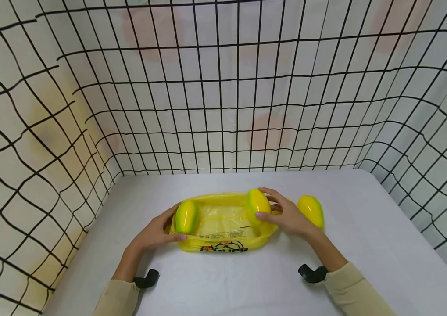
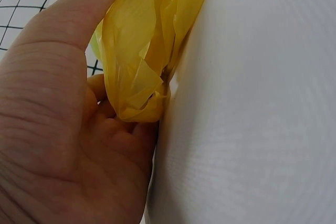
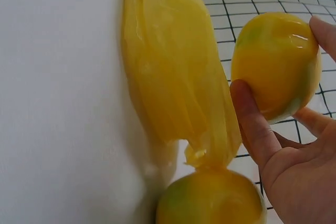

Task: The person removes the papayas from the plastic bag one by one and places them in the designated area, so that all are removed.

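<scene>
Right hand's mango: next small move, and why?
Probably lower the mango into the bag: the right hand holds it above the rim at the right end, the bag's mouth is open, and the left hand holds the left end.

Black wire grid [image 1: 237, 92], pale patterned backdrop [image 1: 207, 94], white tabletop [image 1: 223, 285]

Booth-like workspace, white tabletop [image 1: 365, 237], black grid [image 1: 237, 107], pale blotched backdrop [image 1: 229, 123], three sides
</scene>
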{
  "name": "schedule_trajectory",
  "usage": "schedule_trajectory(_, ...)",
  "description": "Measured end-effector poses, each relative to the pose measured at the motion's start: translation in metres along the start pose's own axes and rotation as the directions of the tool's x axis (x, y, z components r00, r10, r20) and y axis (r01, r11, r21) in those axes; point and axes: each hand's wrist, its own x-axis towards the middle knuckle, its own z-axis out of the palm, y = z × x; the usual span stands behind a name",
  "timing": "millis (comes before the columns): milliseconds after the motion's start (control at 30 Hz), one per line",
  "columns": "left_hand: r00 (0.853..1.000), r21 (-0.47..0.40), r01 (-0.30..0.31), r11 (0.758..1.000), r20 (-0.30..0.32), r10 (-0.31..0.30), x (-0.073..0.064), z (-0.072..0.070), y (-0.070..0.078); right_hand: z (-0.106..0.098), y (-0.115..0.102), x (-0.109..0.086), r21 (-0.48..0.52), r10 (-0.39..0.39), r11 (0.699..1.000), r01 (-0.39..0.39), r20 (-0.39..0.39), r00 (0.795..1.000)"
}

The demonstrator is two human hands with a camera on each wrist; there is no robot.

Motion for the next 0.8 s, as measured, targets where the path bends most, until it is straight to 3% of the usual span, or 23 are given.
schedule_trajectory(800,1.000,0.007,0.020,1.000,-0.007,-0.020,0.000,0.000,-0.003,-0.051,0.023,-0.022,0.001,0.015,1.000,-0.015,-0.083,0.996)
